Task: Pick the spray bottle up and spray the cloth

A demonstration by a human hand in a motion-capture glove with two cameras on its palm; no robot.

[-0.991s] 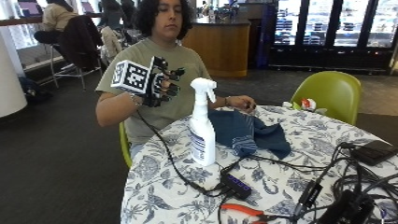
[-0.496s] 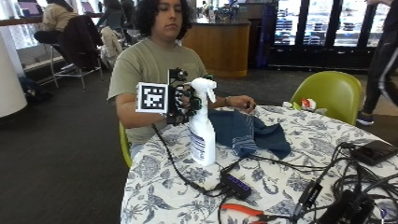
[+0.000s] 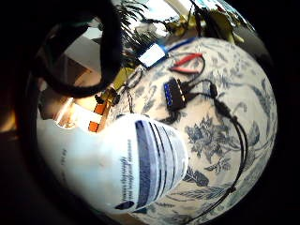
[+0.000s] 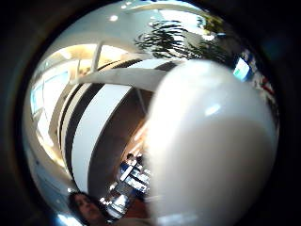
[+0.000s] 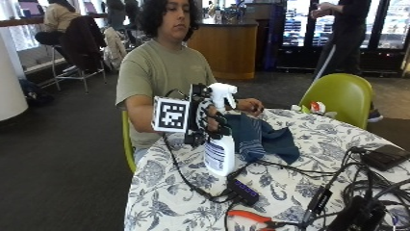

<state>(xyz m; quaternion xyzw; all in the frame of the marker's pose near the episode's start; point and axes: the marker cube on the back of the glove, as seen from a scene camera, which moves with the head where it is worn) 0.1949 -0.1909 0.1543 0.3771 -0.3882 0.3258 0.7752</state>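
Now the gloved right hand [image 5: 208,120] has its grip curled round the neck of the white spray bottle [image 5: 220,144], which stands upright on the flowered worktop [image 5: 307,159] beside the blue cloth [image 5: 259,137]. Its nozzle points toward the cloth. The striped label's writing is unreadable.

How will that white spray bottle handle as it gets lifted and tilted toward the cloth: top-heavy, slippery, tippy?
The spray bottle is tall and narrow, so it probably tips easily if bumped. Its smooth, glossy plastic looks somewhat slippery; the right hand grips it by the neck, which likely helps. How full it is can't be seen. The blue cloth looks floppy and lies close beside it.
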